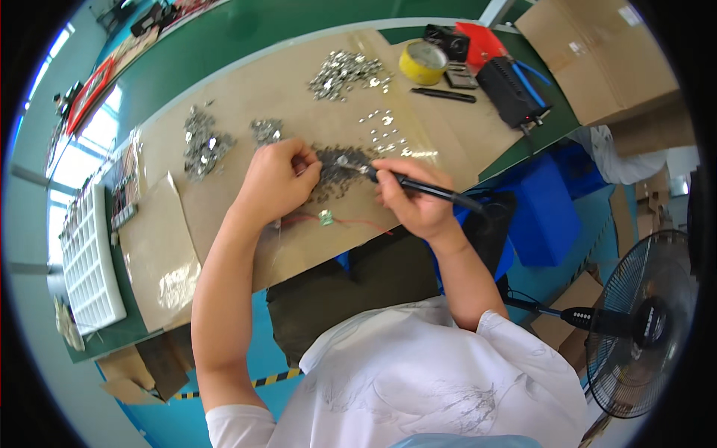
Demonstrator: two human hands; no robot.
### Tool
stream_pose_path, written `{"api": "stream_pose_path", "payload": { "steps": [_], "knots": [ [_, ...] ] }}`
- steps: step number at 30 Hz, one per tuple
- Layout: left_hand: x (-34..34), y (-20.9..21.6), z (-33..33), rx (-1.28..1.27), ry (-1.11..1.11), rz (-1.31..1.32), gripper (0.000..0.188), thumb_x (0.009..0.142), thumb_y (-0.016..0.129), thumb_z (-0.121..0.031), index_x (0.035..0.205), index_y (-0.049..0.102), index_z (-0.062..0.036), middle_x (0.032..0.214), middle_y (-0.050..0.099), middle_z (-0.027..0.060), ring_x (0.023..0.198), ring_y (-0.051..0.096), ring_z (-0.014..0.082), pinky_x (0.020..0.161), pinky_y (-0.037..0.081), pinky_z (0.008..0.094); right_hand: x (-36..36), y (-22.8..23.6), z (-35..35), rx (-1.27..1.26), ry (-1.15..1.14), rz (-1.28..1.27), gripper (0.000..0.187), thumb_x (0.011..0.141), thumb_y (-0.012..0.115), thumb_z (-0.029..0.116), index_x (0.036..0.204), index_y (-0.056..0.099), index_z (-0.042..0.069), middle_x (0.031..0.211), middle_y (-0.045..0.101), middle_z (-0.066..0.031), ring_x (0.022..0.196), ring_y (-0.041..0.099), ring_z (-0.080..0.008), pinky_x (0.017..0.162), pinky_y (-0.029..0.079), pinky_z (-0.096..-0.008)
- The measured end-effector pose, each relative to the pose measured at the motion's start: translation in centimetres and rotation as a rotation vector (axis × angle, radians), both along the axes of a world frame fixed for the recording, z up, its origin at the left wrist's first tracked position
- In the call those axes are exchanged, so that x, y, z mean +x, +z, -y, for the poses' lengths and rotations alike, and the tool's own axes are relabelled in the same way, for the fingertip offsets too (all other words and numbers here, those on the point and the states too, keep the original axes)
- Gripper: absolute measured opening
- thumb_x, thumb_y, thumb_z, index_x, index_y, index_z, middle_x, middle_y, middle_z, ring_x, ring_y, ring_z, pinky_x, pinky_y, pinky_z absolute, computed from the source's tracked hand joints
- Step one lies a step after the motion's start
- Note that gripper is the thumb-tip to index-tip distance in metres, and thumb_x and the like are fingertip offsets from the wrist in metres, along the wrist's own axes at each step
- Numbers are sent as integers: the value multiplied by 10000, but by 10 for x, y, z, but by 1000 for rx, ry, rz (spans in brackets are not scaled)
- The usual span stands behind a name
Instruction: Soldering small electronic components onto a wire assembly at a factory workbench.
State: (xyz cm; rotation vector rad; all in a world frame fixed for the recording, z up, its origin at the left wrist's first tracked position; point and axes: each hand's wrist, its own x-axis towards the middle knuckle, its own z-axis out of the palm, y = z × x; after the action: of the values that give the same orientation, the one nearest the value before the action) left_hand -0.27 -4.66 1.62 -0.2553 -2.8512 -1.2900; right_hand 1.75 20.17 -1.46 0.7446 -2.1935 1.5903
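Observation:
My right hand (pixel 420 205) grips a soldering iron (pixel 433 191) like a pen. Its tip points left at a pile of small dark parts (pixel 328 196) on the brown cardboard sheet (pixel 231 104). At the left edge of that pile my left hand (pixel 272 183) has its thumb and fingers pinched together; what they hold, if anything, is too small to make out. A bright silver bit (pixel 342 160) shows among the dark parts near the tip. Just below lies a small green circuit board (pixel 326 217) with red wires running from it.
Silver metal pieces lie in heaps at the back (pixel 346 73) and left (pixel 202 145). Beyond my right hand are yellow tape (pixel 423 63), a black pen-like tool (pixel 444 95) and a black soldering station (pixel 511 93). A white compartment tray (pixel 91 257) stands left, a fan (pixel 642 325) right.

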Motion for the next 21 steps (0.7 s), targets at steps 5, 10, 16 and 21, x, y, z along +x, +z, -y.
{"api": "stream_pose_path", "payload": {
  "steps": [5, 10, 16, 21],
  "knots": [
    [2, 3, -3, 2, 4, 19, 122, 818, 729, -116, 843, 718, 3, 681, 668, 110, 614, 636, 200, 621, 520, 343, 0, 0, -1, -5, 6, -71, 152, 941, 691, 19, 1081, 736, -21, 810, 703, -56, 627, 694, -93, 559, 522, -214],
    [1, 0, -2, -16, 4, 8, 123, 822, 729, -121, 847, 720, 0, 673, 669, 114, 614, 644, 213, 626, 524, 346, 3, 3, 2, -35, -14, -28, 144, 895, 750, 50, 1034, 742, 13, 834, 734, -113, 667, 680, -173, 614, 534, -283],
    [-3, -3, -1, -13, 2, -16, 160, 816, 742, -163, 856, 736, -9, 699, 688, 137, 662, 687, 285, 655, 544, 385, 1, -2, 2, -52, -47, 97, 144, 905, 742, 48, 1046, 752, 19, 816, 711, -65, 604, 602, -84, 539, 470, -244],
    [-5, -5, -2, -22, -3, -11, 168, 816, 733, -173, 858, 742, -10, 723, 707, 133, 696, 699, 301, 692, 557, 407, 2, -5, 1, -125, -32, 166, 141, 933, 722, 37, 1069, 751, 12, 801, 702, -47, 620, 660, -77, 546, 494, -217]
  ]
}}
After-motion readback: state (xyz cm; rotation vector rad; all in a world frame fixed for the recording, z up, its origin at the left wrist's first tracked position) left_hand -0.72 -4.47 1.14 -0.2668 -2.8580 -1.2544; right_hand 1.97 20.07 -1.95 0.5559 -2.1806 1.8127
